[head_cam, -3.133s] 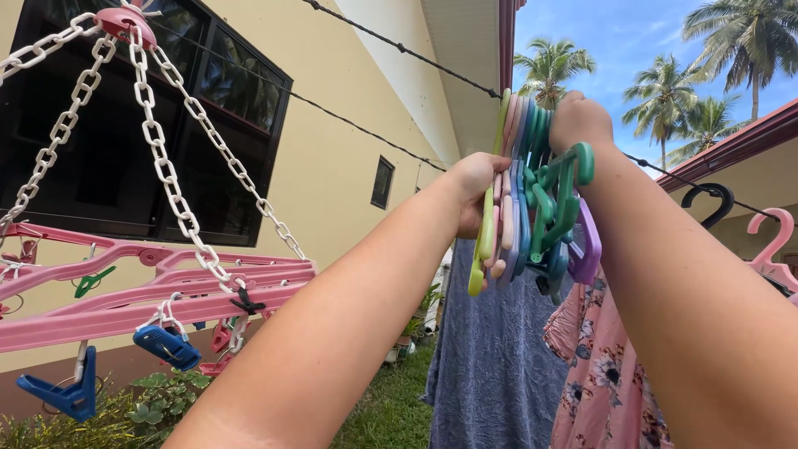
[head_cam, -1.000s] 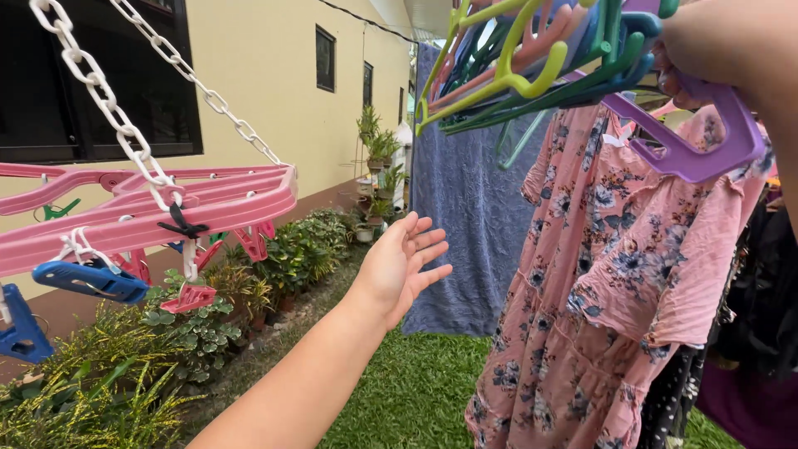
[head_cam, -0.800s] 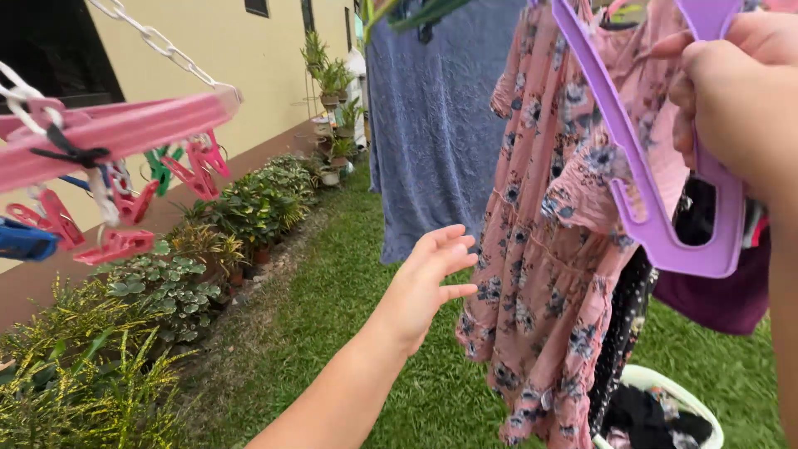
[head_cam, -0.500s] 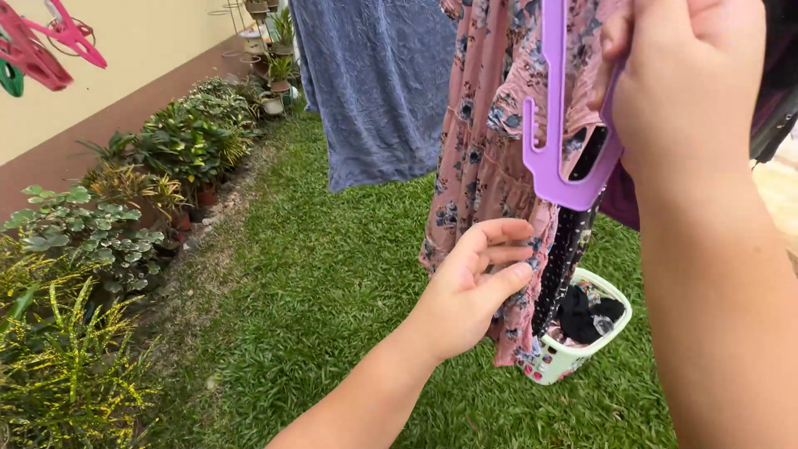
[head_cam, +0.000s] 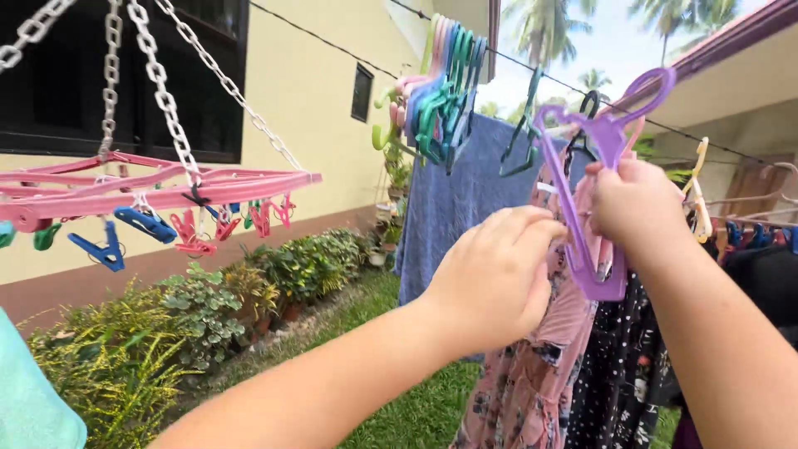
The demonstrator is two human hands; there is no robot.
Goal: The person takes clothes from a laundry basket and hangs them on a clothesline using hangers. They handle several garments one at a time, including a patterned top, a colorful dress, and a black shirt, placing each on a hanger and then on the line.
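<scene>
Outdoors by clothesline (head_cam: pixel 515 62), both hands' fingers (head_cam: pixel 532 229) around purple hanger (head_cam: pixel 582 208).

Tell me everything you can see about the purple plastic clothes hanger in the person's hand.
The purple plastic clothes hanger looks glossy and flat-moulded, with a curved hook at its top pointing up and right near the washing line. It stands tilted, nearly on end. The right hand grips one arm; the left hand touches its other side, where the pink floral garment hangs. Its lower end is a closed loop.
</scene>
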